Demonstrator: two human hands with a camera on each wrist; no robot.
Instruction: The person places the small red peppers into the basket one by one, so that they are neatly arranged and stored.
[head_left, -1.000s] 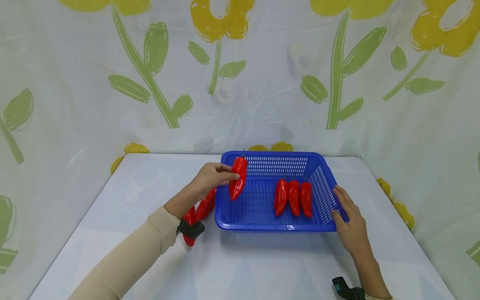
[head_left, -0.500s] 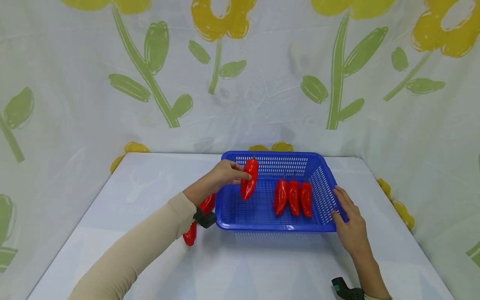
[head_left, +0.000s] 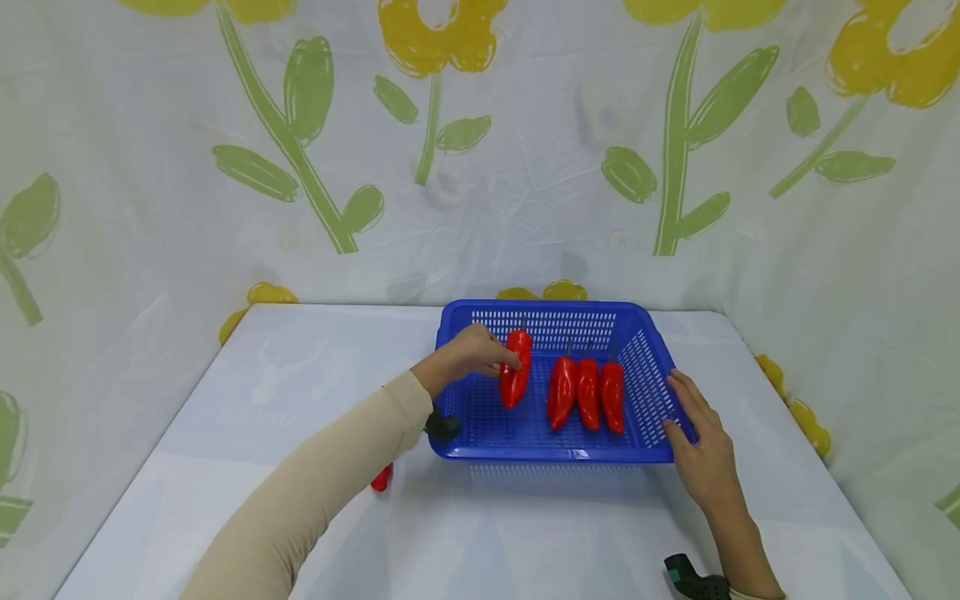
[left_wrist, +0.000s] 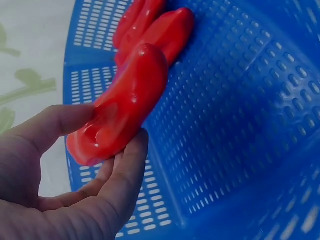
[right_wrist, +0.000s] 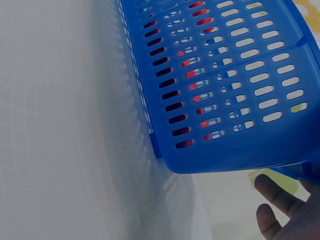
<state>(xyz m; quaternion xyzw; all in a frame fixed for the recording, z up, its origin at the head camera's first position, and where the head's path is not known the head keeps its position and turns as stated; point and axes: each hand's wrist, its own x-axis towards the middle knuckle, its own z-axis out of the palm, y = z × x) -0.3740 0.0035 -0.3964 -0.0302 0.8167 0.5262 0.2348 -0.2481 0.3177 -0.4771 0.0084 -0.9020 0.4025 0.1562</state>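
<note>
My left hand pinches a red chili pepper between thumb and fingers over the left half of the blue plastic basket. The pepper points tip down, its stem up. In the left wrist view the held pepper overlaps other red peppers behind it. Inside the basket, three red peppers lie side by side on the right. My right hand rests at the basket's right rim, thumb over the edge. The right wrist view shows two loosely extended fingers outside the perforated wall.
A red pepper lies on the white table left of the basket, mostly hidden by the left sleeve. Behind the table hangs a pale curtain with yellow flowers and green leaves.
My left hand has carried its pepper rightward and slightly lower over the basket. The sleeve now covers more of the peppers on the table. My right hand has stayed at the rim.
</note>
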